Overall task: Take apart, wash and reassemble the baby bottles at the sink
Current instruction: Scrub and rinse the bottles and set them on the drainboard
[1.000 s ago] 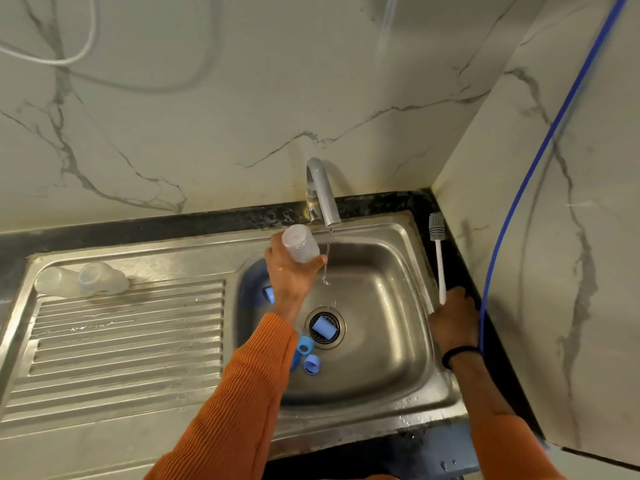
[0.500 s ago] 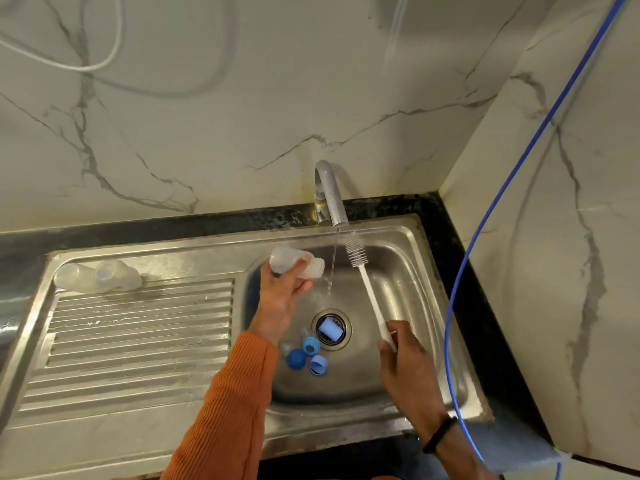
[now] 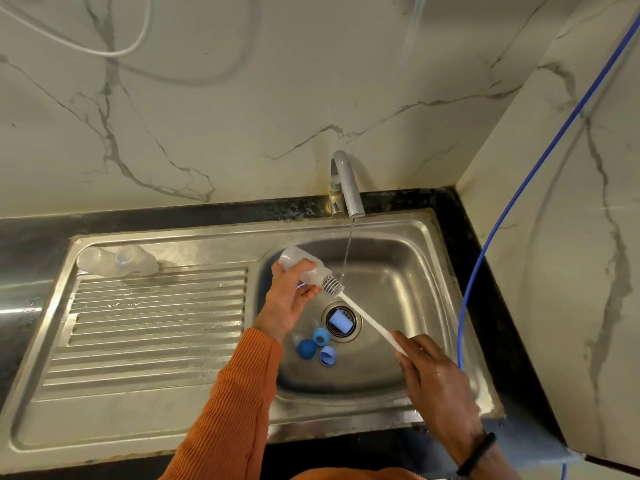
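My left hand [image 3: 289, 299] grips a clear bottle [image 3: 304, 266] on its side over the sink basin [image 3: 398, 299], mouth toward the tap stream [image 3: 348, 247]. My right hand [image 3: 433, 379] pinches the white handle of the bottle brush [image 3: 367, 318]; its bristle head sits at the bottle mouth. Blue caps [image 3: 317, 346] lie in the basin just beside the drain [image 3: 341, 322], which holds a blue piece. Two more clear bottles [image 3: 116, 260] lie on the drainboard, well apart from the drain.
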Tool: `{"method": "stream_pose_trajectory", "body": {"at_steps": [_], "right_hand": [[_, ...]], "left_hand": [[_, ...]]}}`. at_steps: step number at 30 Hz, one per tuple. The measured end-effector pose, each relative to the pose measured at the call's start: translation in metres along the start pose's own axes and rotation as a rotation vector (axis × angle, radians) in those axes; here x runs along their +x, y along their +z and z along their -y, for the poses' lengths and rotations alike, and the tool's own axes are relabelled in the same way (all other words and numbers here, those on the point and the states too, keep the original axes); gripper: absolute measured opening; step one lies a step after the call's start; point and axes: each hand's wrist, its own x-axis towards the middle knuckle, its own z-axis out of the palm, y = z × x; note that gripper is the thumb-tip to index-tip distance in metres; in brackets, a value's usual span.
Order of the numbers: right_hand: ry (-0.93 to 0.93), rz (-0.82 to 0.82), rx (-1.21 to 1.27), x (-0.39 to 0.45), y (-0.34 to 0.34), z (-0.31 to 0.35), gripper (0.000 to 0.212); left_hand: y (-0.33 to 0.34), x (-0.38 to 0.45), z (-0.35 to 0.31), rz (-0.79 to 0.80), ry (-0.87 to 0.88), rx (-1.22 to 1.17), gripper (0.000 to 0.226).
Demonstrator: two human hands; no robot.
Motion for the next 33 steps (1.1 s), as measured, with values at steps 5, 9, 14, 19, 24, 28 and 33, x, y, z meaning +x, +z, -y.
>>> {"method": "stream_pose_trajectory", "body": {"at_steps": [5, 9, 14, 19, 24, 28, 33], "right_hand": [[-0.023, -0.057, -0.022, 0.012, -0.004, 0.006, 0.034], [0.262, 0.151, 0.545, 0.020, -0.004, 0.033, 0.010], [0.612, 0.545, 1.166, 0.019, -0.014, 0.055, 0.025], [0.483, 0.580, 1.111, 0.000, -0.013, 0.059, 0.054], [0.582, 0.393, 1.333, 0.007, -0.013, 0.066, 0.043], [0.532, 0.366, 1.286, 0.015, -0.014, 0.072, 0.042], [0.537, 0.405, 1.134, 0.030, -0.023, 0.063, 0.042]], "left_hand": [[0.004, -0.004, 0.009, 0.105, 0.032, 0.128, 0.065], [0.018, -0.005, 0.018, 0.086, -0.012, 0.014, 0.053], [0.033, -0.009, 0.004, 0.081, -0.143, -0.391, 0.039], [0.034, -0.008, 0.003, 0.099, -0.153, -0.506, 0.039], [0.040, -0.002, 0.016, 0.121, -0.170, -0.494, 0.065], [0.043, 0.005, 0.007, 0.212, -0.169, -0.521, 0.065], [0.037, 0.008, 0.002, 0.168, -0.133, -0.408, 0.063]]}}
